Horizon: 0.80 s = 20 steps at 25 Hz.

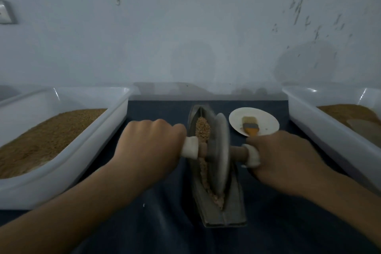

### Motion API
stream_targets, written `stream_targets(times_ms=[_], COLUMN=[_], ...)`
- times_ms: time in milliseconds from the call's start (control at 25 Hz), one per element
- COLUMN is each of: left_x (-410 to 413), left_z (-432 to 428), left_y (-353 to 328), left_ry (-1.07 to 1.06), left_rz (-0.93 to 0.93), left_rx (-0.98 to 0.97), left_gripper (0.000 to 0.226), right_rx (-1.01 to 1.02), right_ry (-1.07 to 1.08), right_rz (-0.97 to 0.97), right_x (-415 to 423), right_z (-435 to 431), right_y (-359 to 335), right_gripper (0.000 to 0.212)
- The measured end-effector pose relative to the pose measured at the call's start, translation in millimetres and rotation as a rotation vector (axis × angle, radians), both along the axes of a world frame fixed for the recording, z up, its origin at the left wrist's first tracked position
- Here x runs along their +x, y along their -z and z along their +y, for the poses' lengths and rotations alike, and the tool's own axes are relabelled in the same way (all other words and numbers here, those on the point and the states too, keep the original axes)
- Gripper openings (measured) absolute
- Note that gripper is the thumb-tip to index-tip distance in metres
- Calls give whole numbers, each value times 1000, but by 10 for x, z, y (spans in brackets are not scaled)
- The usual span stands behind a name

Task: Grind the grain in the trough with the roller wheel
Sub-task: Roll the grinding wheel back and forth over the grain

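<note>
Dark worktop [160, 222], pale wall [185, 27] behind. The roller wheel [221, 150] stands on edge mid-trough [233, 208] beside the grain [203, 128]. It looks heavy and rigid, best driven by its axle, where the left hand [150, 142] and right hand [282, 161] each wrap an end. White tubs [92, 90] flank it.

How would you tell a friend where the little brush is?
Start at the long grey trough in the middle of the dark table, then look right, toward the big white tub. Between them sits a small round white plate. The brush lies on it: flat, with a yellow-orange handle and a grey band, unlike anything nearby.
</note>
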<state>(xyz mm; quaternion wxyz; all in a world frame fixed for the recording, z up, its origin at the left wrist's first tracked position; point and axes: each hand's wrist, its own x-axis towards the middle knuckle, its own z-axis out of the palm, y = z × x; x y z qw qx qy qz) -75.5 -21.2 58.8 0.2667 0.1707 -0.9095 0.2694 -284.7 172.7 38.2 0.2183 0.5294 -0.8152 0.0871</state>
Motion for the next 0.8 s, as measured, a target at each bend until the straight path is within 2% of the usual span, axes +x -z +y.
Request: stream_targets(times_ms=[80,160,240,280,400,480,560,640,720,800], left_x=[47,-109,-431,-552,-640,-396,-82,25,-79,-333], left_z=[-60,-118,-252,-302,-335,-209,-36,-58,-98,-191], left_y=[-10,48,-3,-73,-188,-74,79,129,189,123], left_ry=[21,-130,-262,-294,-276,-202,-95,-77,-179,-273], left_rz=[6,-53,-36,-41,-94,-45,23,54,21,36], left_rx=[7,58,141,172,171,117,72,100,159,235], left_gripper=[41,32,9,4,5,8,34,47,40,20], right_rx=[-38,3,55,99,144,71,-35,-108,-76,26], right_ry=[-52,44,103,119,150,90,2,-74,-13,62], right_rz=[52,91,-2,-69,-171,-32,151,252,301,150], right_x=[-34,-60,-167,-221,-285,-215,-80,-66,-44,-86], right_z=[81,-188,-579,-740,-788,-510,-186,-98,-285,-602], right_y=[23,-64,-196,-264,-258,-108,-2,-53,-164,-280], right_gripper=[22,18,14,11,12,21,25,27,25,16])
